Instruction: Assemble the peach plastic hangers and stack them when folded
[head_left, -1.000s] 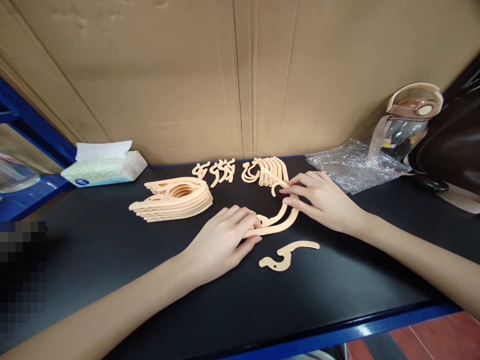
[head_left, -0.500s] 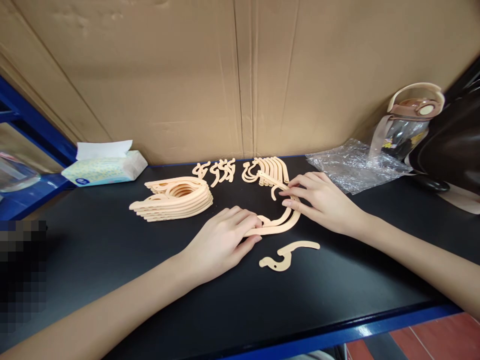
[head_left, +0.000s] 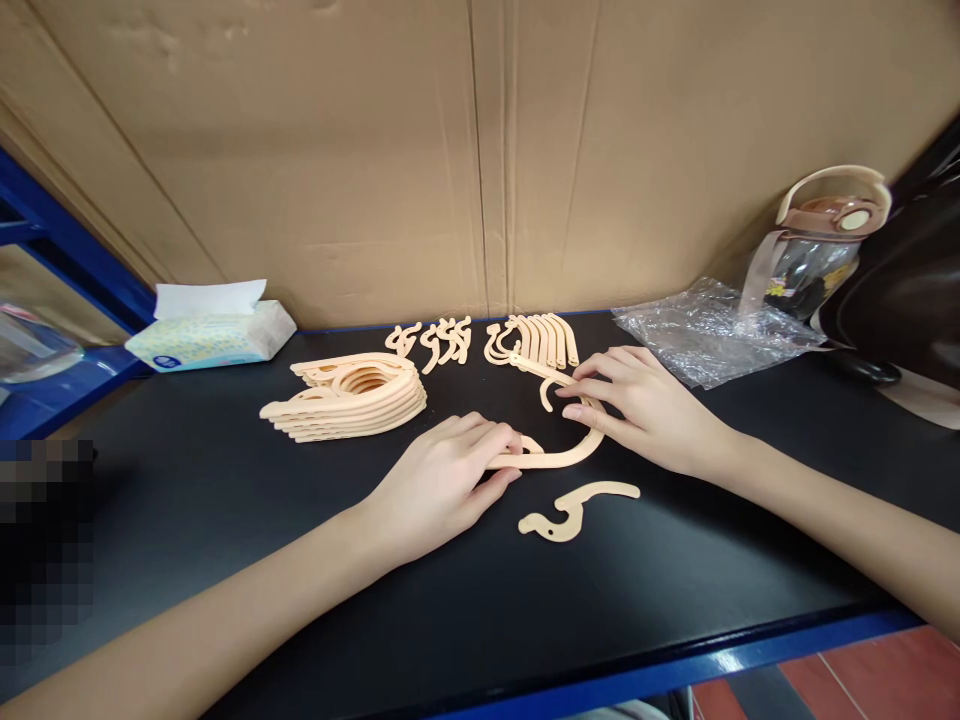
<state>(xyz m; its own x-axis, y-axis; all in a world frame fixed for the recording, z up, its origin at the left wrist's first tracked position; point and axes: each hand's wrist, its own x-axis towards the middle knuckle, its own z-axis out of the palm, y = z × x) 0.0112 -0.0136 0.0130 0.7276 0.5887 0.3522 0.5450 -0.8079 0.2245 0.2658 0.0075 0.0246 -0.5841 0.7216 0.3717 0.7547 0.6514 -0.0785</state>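
Between my hands is a cream plastic folding clothes hanger [head_left: 559, 460], bent into a U that opens to the left. My left hand [head_left: 450, 480] is closed round the end of its near arm and hides that end. On the far bend my right hand [head_left: 637, 400] pinches the hanger between thumb and fingers; a small curved tip pokes out beside the fingertips. A loose hook-shaped hanger piece [head_left: 570, 520] lies flat just in front of the hanger. To the left is a stack of folded hangers [head_left: 360, 410].
Loose hook pieces [head_left: 442, 342] and a row of curved arms [head_left: 544, 340] lie along the back by the cardboard wall [head_left: 337, 160]. A tissue pack [head_left: 214, 335] stands back left. At right are crumpled clear plastic [head_left: 705, 330] and a drink bottle [head_left: 814, 250].
The hanger's near side showed two strips apart; now they lie together as one. Its far arm has swung slightly back and left. Both hands keep nearly the same place.
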